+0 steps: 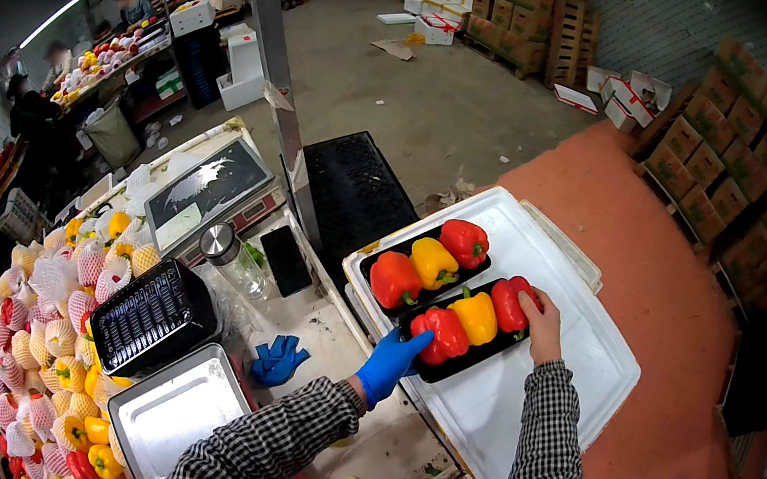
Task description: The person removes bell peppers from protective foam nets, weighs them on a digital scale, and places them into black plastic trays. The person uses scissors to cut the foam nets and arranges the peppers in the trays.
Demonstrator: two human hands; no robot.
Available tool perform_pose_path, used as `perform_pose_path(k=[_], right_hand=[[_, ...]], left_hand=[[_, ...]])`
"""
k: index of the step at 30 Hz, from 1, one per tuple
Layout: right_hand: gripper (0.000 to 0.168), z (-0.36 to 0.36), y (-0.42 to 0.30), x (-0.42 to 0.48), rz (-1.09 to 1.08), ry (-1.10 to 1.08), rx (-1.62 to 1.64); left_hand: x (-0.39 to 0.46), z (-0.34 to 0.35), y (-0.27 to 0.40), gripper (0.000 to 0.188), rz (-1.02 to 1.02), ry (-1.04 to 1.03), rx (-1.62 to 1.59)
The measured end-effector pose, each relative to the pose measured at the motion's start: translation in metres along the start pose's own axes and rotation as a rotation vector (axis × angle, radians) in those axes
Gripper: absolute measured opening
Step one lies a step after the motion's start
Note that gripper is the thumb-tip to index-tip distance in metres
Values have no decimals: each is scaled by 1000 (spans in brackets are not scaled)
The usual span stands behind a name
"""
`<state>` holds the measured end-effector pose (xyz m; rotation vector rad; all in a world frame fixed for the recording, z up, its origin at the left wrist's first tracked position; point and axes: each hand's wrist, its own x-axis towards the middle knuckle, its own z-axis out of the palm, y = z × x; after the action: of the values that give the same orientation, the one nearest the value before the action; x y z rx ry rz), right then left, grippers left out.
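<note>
My left hand, in a blue glove, grips the near left end of a black plastic tray. A red bell pepper, a yellow bell pepper and a second red bell pepper lie in a row in it. My bare right hand holds the tray's right end, fingers on the second red pepper. Just beyond is another black tray with an orange-red pepper, a yellow one and a red one. Both trays rest on a white foam box.
Left on the bench are a metal pan, stacked black trays, a blue glove, a glass jar, a phone and a scale. Net-wrapped peppers lie heaped beyond. A metal post stands ahead.
</note>
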<state>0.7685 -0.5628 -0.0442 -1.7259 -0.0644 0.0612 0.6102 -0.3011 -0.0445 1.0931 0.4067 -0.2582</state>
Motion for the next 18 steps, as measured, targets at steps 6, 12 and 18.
perform_pose_path(k=[6, 12, 18], right_hand=[[57, 10, 4, 26, -40, -12, -12], [51, 11, 10, 24, -144, 242, -383], [29, 63, -45, -69, -375, 198, -219]], left_hand=[[1, -1, -8, 76, 79, -23, -13], [-61, 0, -8, 68, 206, 31, 91], [-147, -62, -23, 38, 301, -62, 389]])
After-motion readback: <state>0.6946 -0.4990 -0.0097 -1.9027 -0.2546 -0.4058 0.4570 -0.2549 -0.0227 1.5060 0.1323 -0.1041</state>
